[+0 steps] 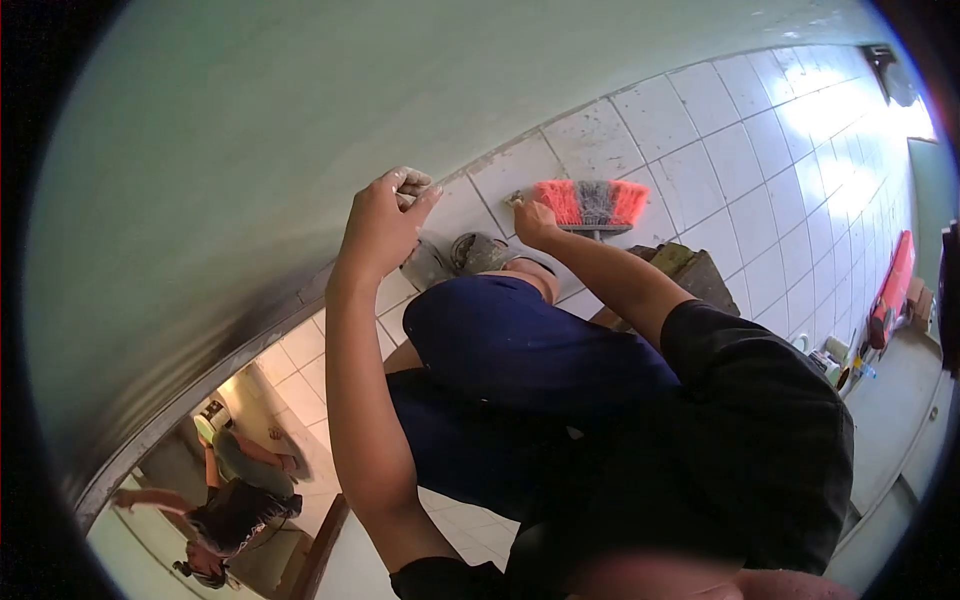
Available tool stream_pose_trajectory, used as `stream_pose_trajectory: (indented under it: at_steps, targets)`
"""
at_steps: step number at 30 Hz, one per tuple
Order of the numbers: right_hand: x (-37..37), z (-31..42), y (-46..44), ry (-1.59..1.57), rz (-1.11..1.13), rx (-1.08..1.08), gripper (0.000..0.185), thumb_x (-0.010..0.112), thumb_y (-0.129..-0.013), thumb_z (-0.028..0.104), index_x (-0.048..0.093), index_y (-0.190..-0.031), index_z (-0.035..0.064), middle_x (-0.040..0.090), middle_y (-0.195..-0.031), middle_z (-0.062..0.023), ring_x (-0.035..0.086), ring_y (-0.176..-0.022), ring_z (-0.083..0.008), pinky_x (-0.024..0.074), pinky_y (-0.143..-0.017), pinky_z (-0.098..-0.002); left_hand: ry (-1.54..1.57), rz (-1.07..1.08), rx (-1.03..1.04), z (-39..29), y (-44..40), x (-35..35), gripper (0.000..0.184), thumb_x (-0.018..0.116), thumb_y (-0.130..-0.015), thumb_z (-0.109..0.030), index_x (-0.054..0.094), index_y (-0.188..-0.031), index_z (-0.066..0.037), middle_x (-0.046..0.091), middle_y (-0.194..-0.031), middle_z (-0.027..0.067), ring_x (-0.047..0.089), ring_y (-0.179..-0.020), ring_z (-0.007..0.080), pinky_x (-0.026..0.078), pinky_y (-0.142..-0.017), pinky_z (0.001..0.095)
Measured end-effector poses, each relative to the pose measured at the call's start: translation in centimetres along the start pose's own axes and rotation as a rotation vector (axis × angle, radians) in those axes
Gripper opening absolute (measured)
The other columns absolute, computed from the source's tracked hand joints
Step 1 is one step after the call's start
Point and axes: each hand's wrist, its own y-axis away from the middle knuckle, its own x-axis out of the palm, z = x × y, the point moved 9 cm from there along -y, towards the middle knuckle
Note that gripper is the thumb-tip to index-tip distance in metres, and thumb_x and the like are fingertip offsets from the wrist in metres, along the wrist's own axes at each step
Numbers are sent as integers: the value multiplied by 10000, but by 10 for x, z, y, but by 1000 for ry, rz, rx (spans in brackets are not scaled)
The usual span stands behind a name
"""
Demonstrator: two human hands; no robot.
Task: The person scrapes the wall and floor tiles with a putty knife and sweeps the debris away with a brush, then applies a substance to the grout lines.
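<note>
My left hand [392, 215] is raised in front of the green wall [250, 170], its fingers curled in towards the thumb. Pale smears coat the fingertips, and whatever they may hold is too small to name. Lower and to the right, my right hand [536, 222] is closed near the floor tiles, with a small pale, dirty bit at its fingertips that I cannot identify. Just beyond that hand, a broom head [592, 205] with red and grey bristles shows; I cannot tell whether the hand touches it. Dusty grey footwear [478, 252] is between my hands.
White floor tiles [690, 185] run along the wall. By my right forearm sits a dirty, blocky object [695, 270]. Another person [240, 510] works at lower left beside a bucket-like container [211, 418]. At far right are a long red object [890, 290] and several small items.
</note>
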Motion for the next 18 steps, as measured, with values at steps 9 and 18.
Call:
stream_pose_trajectory:
  at_steps: [9,18]
  targets:
    - [7,15,-34,14,61,32,239,530,-874,113,714,-962,-11,702,-995,-237,696,-962,-365,574,-799,-428,-12,6,74,2,-5,-5,324,663,-906,-260,642,-1052,28,691,-958,147,663,-756,239,522,-762,359]
    - [8,0,-35,43,68,36,274,482,-891,128,700,-984,-11,692,-1012,-251,692,-957,-376,567,-806,-452,-135,39,159,10,-4,13,370,658,-919,-269,615,-1128,33,690,-942,158,672,-714,208,535,-694,334]
